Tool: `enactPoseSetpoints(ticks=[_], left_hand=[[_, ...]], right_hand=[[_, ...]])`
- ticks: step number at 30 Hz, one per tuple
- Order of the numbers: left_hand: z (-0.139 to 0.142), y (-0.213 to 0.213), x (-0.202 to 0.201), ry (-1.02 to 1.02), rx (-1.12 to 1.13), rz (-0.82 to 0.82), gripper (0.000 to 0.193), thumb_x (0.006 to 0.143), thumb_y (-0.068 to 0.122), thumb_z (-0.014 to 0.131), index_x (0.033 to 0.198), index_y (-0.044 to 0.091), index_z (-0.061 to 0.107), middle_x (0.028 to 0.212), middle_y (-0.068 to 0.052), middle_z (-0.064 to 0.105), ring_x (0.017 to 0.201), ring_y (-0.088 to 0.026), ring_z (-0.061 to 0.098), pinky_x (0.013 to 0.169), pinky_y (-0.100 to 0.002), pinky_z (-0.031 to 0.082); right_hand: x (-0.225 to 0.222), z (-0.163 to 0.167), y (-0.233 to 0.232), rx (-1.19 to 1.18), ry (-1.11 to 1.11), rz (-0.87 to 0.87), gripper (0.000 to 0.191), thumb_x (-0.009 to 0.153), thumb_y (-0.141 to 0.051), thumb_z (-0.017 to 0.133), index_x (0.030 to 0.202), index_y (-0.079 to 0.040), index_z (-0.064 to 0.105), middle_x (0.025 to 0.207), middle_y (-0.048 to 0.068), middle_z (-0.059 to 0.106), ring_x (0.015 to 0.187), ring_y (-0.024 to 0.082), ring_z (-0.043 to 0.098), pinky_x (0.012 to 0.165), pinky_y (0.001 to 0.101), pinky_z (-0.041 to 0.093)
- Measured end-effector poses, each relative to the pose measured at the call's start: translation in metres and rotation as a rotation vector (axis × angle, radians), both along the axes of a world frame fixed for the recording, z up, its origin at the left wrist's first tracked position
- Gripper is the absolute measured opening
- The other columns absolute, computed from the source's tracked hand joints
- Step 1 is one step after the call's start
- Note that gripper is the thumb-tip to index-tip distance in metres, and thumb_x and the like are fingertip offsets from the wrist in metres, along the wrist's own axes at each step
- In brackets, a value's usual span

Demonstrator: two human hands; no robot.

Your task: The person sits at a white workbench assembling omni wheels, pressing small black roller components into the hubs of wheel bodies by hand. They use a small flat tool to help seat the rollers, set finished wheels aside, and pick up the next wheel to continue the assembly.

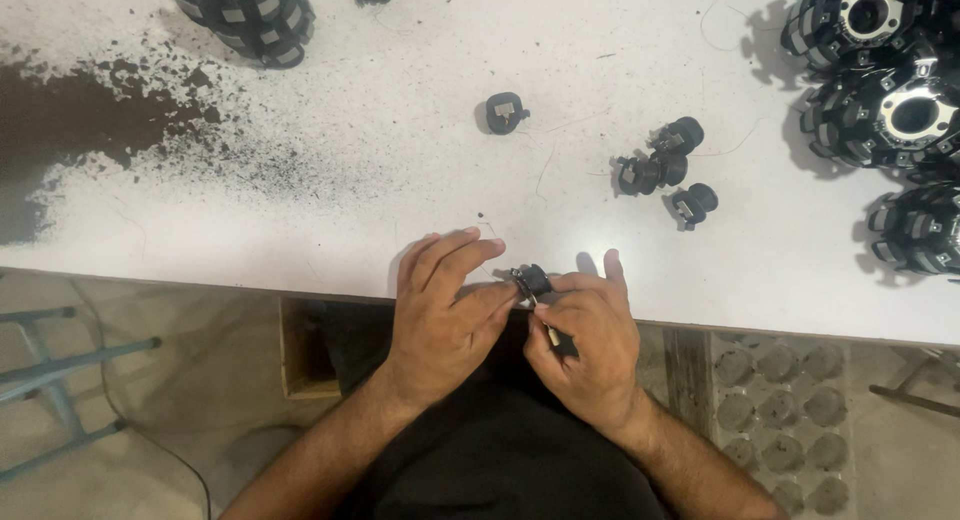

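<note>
Head view | small black round part (531, 279) pinched at the near bench (330, 210) edge | left hand (445, 315) fingers closed on it | right hand (590, 345) fingers grip it and a thin tool (548, 330) | similar black parts (660, 165) lie farther back.

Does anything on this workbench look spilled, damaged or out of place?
Yes. Dark powdery grime is smeared and speckled across the left part of the white tabletop, thinning toward the centre. Thin wire scraps lie loose near the small black round parts. Nothing looks broken.
</note>
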State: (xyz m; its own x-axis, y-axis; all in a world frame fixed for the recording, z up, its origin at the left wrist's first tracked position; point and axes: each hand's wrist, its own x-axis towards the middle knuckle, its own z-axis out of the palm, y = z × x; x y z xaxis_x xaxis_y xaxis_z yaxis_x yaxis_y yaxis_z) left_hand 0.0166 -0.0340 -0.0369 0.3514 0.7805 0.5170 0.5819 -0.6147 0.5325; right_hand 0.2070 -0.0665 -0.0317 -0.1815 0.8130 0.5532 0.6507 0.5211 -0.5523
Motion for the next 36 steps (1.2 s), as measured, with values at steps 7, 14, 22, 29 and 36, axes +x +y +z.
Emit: enactPoseSetpoints(ticks=[7, 14, 22, 29, 36], left_hand=[[0.0, -0.001, 0.002, 0.015, -0.071, 0.022, 0.012, 0.088, 0.017, 0.078, 0.098, 0.013, 0.074, 0.118, 0.0, 0.067, 0.128, -0.023, 0.056, 0.119, -0.055, 0.031], [0.002, -0.001, 0.002, -0.026, -0.102, 0.008, 0.012, 0.087, 0.014, 0.076, 0.098, 0.012, 0.073, 0.115, -0.002, 0.07, 0.125, -0.023, 0.06, 0.122, -0.055, 0.029], [0.004, 0.001, 0.001, -0.024, -0.13, -0.035, 0.012, 0.087, 0.012, 0.074, 0.099, 0.01, 0.072, 0.114, -0.004, 0.07, 0.127, -0.025, 0.058, 0.122, -0.059, 0.025], [0.017, 0.001, -0.001, -0.015, -0.143, 0.069, 0.013, 0.083, 0.015, 0.076, 0.094, 0.011, 0.069, 0.119, -0.005, 0.067, 0.129, -0.027, 0.057, 0.122, -0.061, 0.024], [0.027, 0.016, -0.002, -0.042, -0.163, 0.002, 0.035, 0.082, 0.021, 0.079, 0.113, 0.007, 0.072, 0.127, -0.01, 0.063, 0.127, -0.029, 0.054, 0.117, -0.062, 0.025]], right_hand=[[0.0, -0.003, -0.004, 0.078, -0.02, -0.005, 0.03, 0.077, 0.005, 0.079, 0.098, -0.007, 0.06, 0.088, 0.006, 0.065, 0.115, 0.032, 0.068, 0.125, 0.0618, 0.024], [0.002, -0.011, -0.006, 0.08, -0.014, 0.071, 0.035, 0.079, 0.008, 0.08, 0.102, -0.008, 0.06, 0.092, 0.005, 0.066, 0.115, 0.027, 0.07, 0.127, 0.0591, 0.023], [-0.005, 0.0, -0.004, 0.07, -0.09, 0.005, 0.031, 0.079, 0.01, 0.08, 0.099, -0.008, 0.064, 0.094, 0.005, 0.068, 0.112, 0.024, 0.07, 0.129, 0.0569, 0.027], [0.006, 0.013, 0.002, 0.094, -0.106, 0.032, 0.025, 0.082, 0.006, 0.077, 0.1, -0.008, 0.066, 0.097, 0.006, 0.065, 0.114, 0.028, 0.069, 0.128, 0.0594, 0.022], [0.018, 0.028, 0.005, 0.002, -0.206, -0.132, 0.034, 0.078, -0.012, 0.078, 0.111, -0.011, 0.071, 0.102, 0.008, 0.059, 0.125, 0.032, 0.054, 0.125, 0.0633, 0.011]])
